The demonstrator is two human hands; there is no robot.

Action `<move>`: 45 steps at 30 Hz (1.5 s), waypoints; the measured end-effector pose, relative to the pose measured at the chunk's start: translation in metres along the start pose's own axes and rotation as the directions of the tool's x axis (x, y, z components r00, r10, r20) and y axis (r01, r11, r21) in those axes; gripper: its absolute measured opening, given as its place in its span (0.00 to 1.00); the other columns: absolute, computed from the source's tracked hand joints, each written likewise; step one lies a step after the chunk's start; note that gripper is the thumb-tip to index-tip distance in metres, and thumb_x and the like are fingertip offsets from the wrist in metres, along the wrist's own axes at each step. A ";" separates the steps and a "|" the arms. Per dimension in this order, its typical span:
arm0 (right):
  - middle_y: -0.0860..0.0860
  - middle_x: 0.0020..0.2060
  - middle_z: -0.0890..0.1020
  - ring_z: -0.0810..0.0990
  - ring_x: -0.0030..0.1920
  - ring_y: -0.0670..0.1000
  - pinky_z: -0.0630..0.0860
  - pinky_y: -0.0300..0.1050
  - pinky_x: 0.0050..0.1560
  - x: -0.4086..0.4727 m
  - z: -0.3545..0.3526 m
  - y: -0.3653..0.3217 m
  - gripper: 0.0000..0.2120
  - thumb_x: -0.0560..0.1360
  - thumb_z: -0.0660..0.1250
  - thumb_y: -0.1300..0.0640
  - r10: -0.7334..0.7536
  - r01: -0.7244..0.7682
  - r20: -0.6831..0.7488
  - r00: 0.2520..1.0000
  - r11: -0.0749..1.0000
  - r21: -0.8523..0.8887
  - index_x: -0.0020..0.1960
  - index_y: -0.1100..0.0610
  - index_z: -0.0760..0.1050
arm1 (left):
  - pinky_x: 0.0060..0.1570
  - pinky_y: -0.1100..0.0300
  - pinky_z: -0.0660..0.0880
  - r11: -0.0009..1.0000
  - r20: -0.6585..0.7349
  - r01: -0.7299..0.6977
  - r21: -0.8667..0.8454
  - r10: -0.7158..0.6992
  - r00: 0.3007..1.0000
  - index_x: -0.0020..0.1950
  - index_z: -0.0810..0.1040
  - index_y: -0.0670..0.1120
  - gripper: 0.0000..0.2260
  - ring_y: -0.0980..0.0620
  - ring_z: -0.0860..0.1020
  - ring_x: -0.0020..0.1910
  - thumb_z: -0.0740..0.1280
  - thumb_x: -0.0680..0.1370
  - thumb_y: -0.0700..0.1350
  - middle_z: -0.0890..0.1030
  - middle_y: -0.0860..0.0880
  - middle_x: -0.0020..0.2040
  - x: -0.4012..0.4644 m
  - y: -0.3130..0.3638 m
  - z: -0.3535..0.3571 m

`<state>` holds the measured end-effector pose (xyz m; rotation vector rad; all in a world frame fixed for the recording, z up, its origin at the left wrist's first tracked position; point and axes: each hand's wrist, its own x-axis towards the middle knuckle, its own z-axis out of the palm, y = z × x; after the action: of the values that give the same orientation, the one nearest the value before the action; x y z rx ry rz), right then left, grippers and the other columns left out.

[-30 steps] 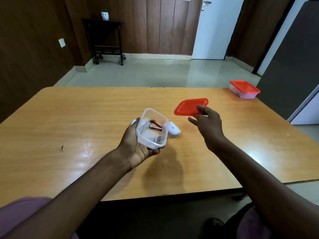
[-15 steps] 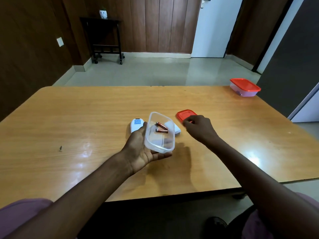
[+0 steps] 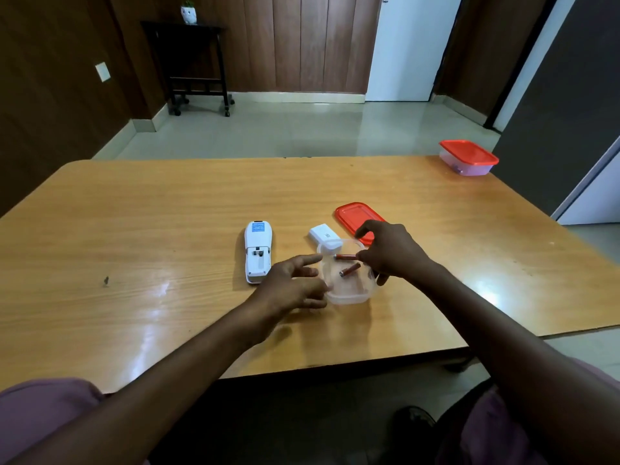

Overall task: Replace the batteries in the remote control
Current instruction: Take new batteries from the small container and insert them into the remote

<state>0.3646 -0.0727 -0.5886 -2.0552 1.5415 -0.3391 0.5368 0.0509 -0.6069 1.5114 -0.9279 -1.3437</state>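
Observation:
The white remote control [image 3: 256, 253] lies face down on the wooden table [image 3: 151, 213], its battery bay uncovered. Its white battery cover [image 3: 323, 233] lies to the right. A clear plastic container [image 3: 347, 293] stands on the table with two reddish batteries [image 3: 349, 270] inside. My left hand [image 3: 295, 285] hovers at the container's left wall with fingers spread, holding nothing. My right hand [image 3: 392, 251] reaches over the container's right rim; a fingertip touches the end of the upper battery [image 3: 345, 257], and no grip on it shows.
The container's red lid [image 3: 357, 214] lies flat just beyond my right hand. A second container with a red lid [image 3: 468, 157] stands at the table's far right corner. A dark side table stands by the far wall.
My left hand has set the clear container down on the table and let go. My right hand has left the red lid on the table and moved to the container's batteries.

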 end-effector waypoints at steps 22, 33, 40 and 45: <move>0.53 0.57 0.76 0.69 0.61 0.57 0.77 0.53 0.50 -0.005 0.014 -0.013 0.12 0.76 0.69 0.48 -0.445 0.400 0.147 0.884 0.555 -0.729 0.56 0.52 0.84 | 0.42 0.68 0.71 0.690 0.010 -0.254 0.677 0.337 0.941 0.70 0.76 0.54 0.33 0.55 0.75 0.43 0.82 0.66 0.48 0.82 0.54 0.56 0.012 0.013 -0.035; 0.53 0.48 0.81 0.72 0.56 0.56 0.76 0.51 0.43 -0.012 0.022 -0.021 0.10 0.79 0.62 0.54 -0.447 0.379 0.057 0.893 0.678 -0.630 0.53 0.57 0.78 | 0.72 0.54 0.62 0.460 -0.026 0.006 0.888 0.037 0.999 0.81 0.59 0.51 0.50 0.48 0.60 0.77 0.82 0.65 0.55 0.61 0.51 0.80 0.029 0.023 -0.115; 0.49 0.43 0.85 0.76 0.53 0.54 0.74 0.50 0.43 -0.021 0.045 -0.041 0.11 0.78 0.66 0.52 -0.597 0.533 -0.151 0.788 0.784 -0.318 0.58 0.55 0.77 | 0.68 0.56 0.67 0.432 -0.040 0.011 0.902 0.058 0.998 0.81 0.60 0.50 0.50 0.48 0.67 0.74 0.82 0.65 0.55 0.67 0.50 0.78 0.033 0.022 -0.113; 0.51 0.42 0.86 0.76 0.52 0.57 0.70 0.50 0.45 -0.014 0.074 -0.053 0.08 0.76 0.69 0.53 -0.700 0.615 -0.035 0.713 0.649 -0.449 0.51 0.56 0.78 | 0.67 0.56 0.68 0.405 -0.047 0.022 0.914 0.052 0.998 0.81 0.59 0.50 0.50 0.48 0.68 0.73 0.81 0.65 0.56 0.67 0.49 0.78 0.033 0.023 -0.112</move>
<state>0.4402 -0.0285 -0.6182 -2.9889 0.9293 -0.5488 0.6529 0.0276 -0.5939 2.3262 -1.8177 -0.6819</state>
